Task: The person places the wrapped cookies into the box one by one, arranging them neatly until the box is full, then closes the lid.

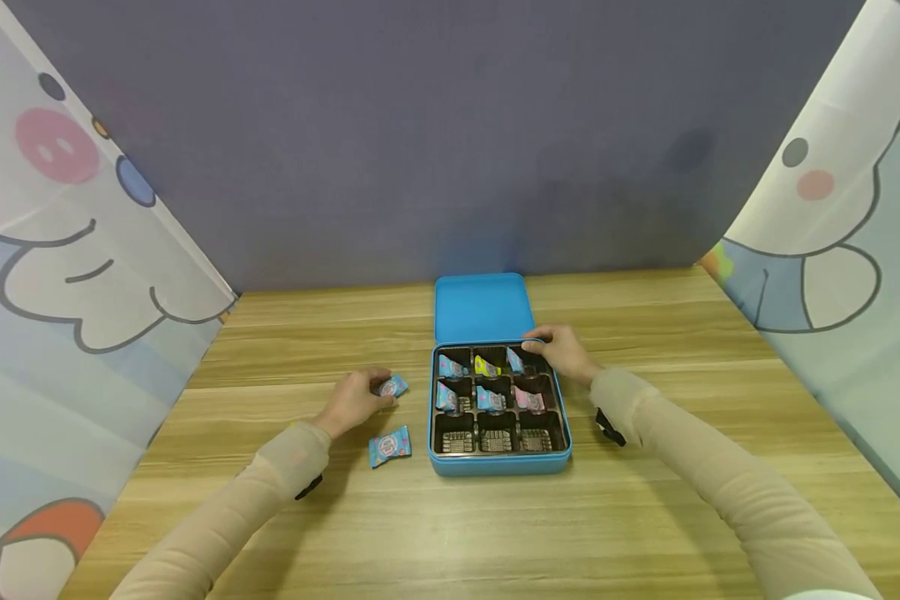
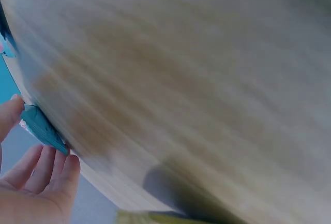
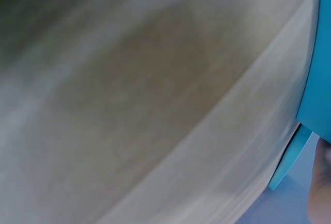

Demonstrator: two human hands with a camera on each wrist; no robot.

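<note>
My left hand (image 1: 351, 400) pinches a blue wrapped candy (image 1: 393, 387) left of the tin; the left wrist view shows the candy (image 2: 42, 127) between thumb and fingers. A second blue wrapped candy (image 1: 390, 447) lies flat nearer me. The blue tin (image 1: 501, 467) stands with its lid (image 1: 484, 308) folded back. Its dark tray has several compartments: the back and middle rows hold blue, yellow and pink wrapped candies, while the front row is bare. At the back right corner, my right hand (image 1: 566, 352) grips the tin's rim, thumb inside; the right wrist view catches only a sliver of it.
The wooden tabletop (image 1: 645, 500) extends around the tin on both sides. A grey panel (image 1: 450, 142) rises behind the table's far edge. Cartoon-printed sheets (image 1: 97, 250) flank it on the left and right.
</note>
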